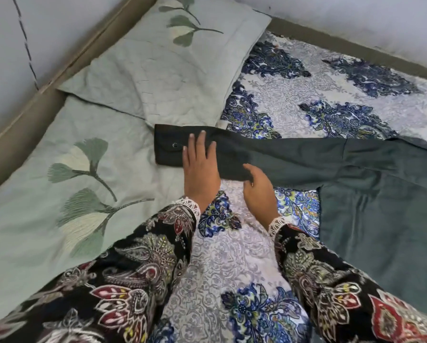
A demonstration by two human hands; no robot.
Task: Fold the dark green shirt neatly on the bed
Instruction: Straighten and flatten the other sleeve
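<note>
The dark green shirt lies spread on the bed at the right, its body running off the right edge. One long sleeve stretches left across the bedspread, and its buttoned cuff rests on the lower pillow. My left hand lies flat on the sleeve just right of the cuff, fingers apart. My right hand touches the sleeve's near edge, fingers curled at the fabric; a grip cannot be made out.
Two pale green pillows with leaf embroidery lie at the left, the upper pillow and the lower pillow. A blue floral bedspread covers the bed. The bed frame and wall run along the left and back.
</note>
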